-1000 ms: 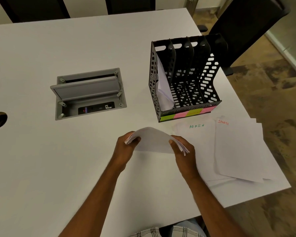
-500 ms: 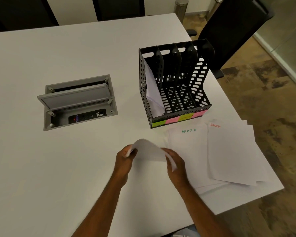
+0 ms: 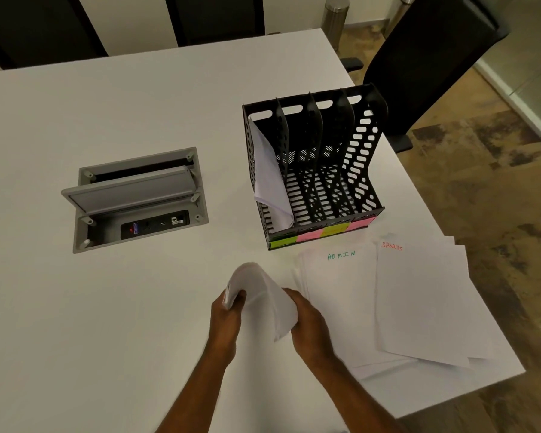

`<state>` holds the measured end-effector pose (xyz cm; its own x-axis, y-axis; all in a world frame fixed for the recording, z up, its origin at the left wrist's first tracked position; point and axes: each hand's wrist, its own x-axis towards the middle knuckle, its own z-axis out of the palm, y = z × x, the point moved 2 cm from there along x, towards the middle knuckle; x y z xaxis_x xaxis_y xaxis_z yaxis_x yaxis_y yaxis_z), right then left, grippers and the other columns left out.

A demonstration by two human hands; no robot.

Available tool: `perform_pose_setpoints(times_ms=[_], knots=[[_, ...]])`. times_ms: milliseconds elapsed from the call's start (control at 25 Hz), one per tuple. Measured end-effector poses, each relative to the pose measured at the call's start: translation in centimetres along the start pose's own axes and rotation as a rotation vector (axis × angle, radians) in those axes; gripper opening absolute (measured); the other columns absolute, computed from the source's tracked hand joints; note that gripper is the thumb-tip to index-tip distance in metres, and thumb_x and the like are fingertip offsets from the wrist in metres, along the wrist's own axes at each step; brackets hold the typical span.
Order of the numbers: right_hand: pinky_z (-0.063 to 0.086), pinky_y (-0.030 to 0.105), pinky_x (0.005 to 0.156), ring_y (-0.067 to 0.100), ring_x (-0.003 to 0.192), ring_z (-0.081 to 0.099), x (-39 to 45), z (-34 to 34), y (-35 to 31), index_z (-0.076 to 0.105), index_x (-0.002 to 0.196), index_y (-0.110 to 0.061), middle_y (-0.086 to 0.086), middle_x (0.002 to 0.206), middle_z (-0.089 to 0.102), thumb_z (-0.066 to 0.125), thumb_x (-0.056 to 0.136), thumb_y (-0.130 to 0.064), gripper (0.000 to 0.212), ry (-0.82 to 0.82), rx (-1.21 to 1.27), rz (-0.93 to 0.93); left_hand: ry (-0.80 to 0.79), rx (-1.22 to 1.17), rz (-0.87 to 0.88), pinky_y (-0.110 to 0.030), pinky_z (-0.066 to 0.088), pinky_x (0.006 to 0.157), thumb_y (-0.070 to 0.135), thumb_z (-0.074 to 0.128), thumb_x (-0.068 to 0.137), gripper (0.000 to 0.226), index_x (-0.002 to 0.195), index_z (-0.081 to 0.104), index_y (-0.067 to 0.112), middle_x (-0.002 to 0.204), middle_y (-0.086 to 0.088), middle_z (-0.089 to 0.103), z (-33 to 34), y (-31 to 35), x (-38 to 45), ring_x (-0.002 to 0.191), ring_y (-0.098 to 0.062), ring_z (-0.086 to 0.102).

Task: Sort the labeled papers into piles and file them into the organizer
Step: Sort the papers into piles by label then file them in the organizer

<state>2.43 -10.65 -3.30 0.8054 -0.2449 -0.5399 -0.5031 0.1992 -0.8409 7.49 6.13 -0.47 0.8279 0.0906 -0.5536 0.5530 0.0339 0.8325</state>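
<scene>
A: Where is the stack now?

B: The bent stack of papers (image 3: 263, 298) is low in the centre of the frame, lifted a little above the white counter (image 3: 107, 307). The left hand (image 3: 227, 320) grips its left edge with curled fingers, and the right hand (image 3: 306, 326) grips the right edge, so the sheets bow upward between them.

A: How will it handle?

B: I judge it light and very soft. It bends easily, and loose sheets can slide against each other. It is better to hold it at the two short edges, thumb above and fingers below, and keep it a little curved so it becomes stiffer.

A: And where should it go?

B: The black organizer (image 3: 369, 157) stands in the upper right of centre. Its leftmost slot already holds a filed bundle (image 3: 267, 179); the other slots look empty. Just below it lie the ADMIN pile (image 3: 334, 295) and, overlapping it to the right, the SPORTS pile (image 3: 419, 301).

A: Which label has the held stack?

B: I cannot tell; its writing is hidden.
</scene>
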Motion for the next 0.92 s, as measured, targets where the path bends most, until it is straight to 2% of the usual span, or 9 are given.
perform_pose_setpoints(times_ms=[80, 200, 320, 440, 520, 640, 720, 800, 920], knots=[[0.057, 0.02, 0.074, 0.017, 0.098, 0.071, 0.8, -1.0, -1.8, 0.065, 0.124, -0.019, 0.003, 0.108, 0.073, 0.054, 0.101, -0.02, 0.026, 0.008, -0.012, -0.052, -0.053, 0.016, 0.033, -0.011, 0.054, 0.062, 0.02, 0.061, 0.098, 0.047, 0.092, 0.066, 0.067, 0.092, 0.028, 0.073, 1.8, 1.8, 0.8, 0.088, 0.006, 0.069], [0.051, 0.008, 0.081, -0.005, 0.101, 0.065, 2.3, -4.0, -6.1, 0.062, 0.122, -0.032, -0.022, 0.105, 0.071, 0.057, 0.099, -0.01, 0.033, 0.073, -0.237, -0.262, -0.103, 0.079, 0.123, -0.01, 0.055, 0.067, 0.028, 0.064, 0.096, 0.04, 0.093, 0.065, 0.067, 0.095, 0.031, 0.073, 5.4, 5.2, 3.2, 0.09, 0.012, 0.066], [0.048, 0.007, 0.076, -0.014, 0.09, 0.06, 3.7, -8.6, -9.8, 0.057, 0.118, -0.046, -0.037, 0.096, 0.063, 0.052, 0.095, -0.005, 0.048, 0.234, -0.433, -0.378, -0.09, 0.15, 0.273, -0.022, 0.054, 0.089, 0.026, 0.06, 0.098, 0.02, 0.108, 0.067, 0.042, 0.106, 0.019, 0.072, 9.3, 7.7, 5.4, 0.099, 0.004, 0.065], [0.045, 0.025, 0.079, 0.003, 0.09, 0.057, 4.8, -12.0, -13.0, 0.046, 0.097, -0.071, -0.034, 0.09, 0.054, 0.053, 0.089, -0.016, 0.057, 0.503, -0.342, -0.347, -0.095, 0.32, 0.389, -0.027, 0.049, 0.101, 0.015, 0.056, 0.1, 0.026, 0.124, 0.064, 0.021, 0.121, 0.004, 0.067, 12.3, 8.1, 6.8, 0.113, -0.01, 0.062], [0.046, 0.024, 0.081, 0.009, 0.09, 0.059, 6.5, -13.1, -15.1, 0.057, 0.109, -0.053, -0.027, 0.094, 0.057, 0.056, 0.084, -0.021, 0.04, 0.592, -0.252, -0.448, -0.162, 0.547, 0.474, -0.03, 0.045, 0.106, 0.01, 0.058, 0.098, 0.034, 0.131, 0.061, 0.014, 0.131, -0.005, 0.063, 14.0, 7.7, 7.4, 0.122, -0.017, 0.057], [0.044, -0.001, 0.073, -0.008, 0.084, 0.06, 9.2, -13.0, -17.8, 0.062, 0.118, -0.01, -0.016, 0.099, 0.064, 0.06, 0.089, -0.012, 0.03, 0.622, -0.327, -0.661, -0.233, 0.876, 0.558, -0.036, 0.034, 0.117, 0.013, 0.059, 0.096, 0.047, 0.143, 0.051, 0.013, 0.147, -0.007, 0.052, 15.3, 6.5, 8.1, 0.138, -0.025, 0.044], [0.046, -0.001, 0.075, -0.008, 0.093, 0.062, 10.4, -12.0, -19.2, 0.059, 0.127, -0.012, -0.009, 0.109, 0.066, 0.058, 0.092, -0.038, 0.043, 0.594, -0.306, -0.674, -0.217, 1.004, 0.569, -0.036, 0.027, 0.122, 0.018, 0.059, 0.097, 0.054, 0.149, 0.043, 0.014, 0.155, -0.007, 0.041, 15.4, 5.7, 8.3, 0.145, -0.025, 0.034], [0.048, 0.005, 0.081, 0.004, 0.099, 0.065, 11.5, -11.0, -19.9, 0.055, 0.133, -0.015, -0.003, 0.117, 0.066, 0.051, 0.093, -0.058, 0.059, 0.589, -0.363, -0.681, -0.217, 1.037, 0.579, -0.036, 0.025, 0.123, 0.018, 0.058, 0.097, 0.057, 0.151, 0.039, 0.014, 0.159, -0.007, 0.036, 15.4, 5.0, 8.4, 0.148, -0.024, 0.029], [0.056, 0.028, 0.088, 0.021, 0.113, 0.064, 13.7, -10.0, -19.8, 0.049, 0.14, -0.017, 0.005, 0.127, 0.064, 0.055, 0.088, -0.047, 0.06, 0.577, -0.504, -0.641, -0.229, 1.046, 0.602, -0.033, 0.021, 0.123, 0.018, 0.057, 0.097, 0.059, 0.153, 0.036, 0.014, 0.16, -0.006, 0.033, 15.2, 4.5, 8.5, 0.149, -0.023, 0.026]])
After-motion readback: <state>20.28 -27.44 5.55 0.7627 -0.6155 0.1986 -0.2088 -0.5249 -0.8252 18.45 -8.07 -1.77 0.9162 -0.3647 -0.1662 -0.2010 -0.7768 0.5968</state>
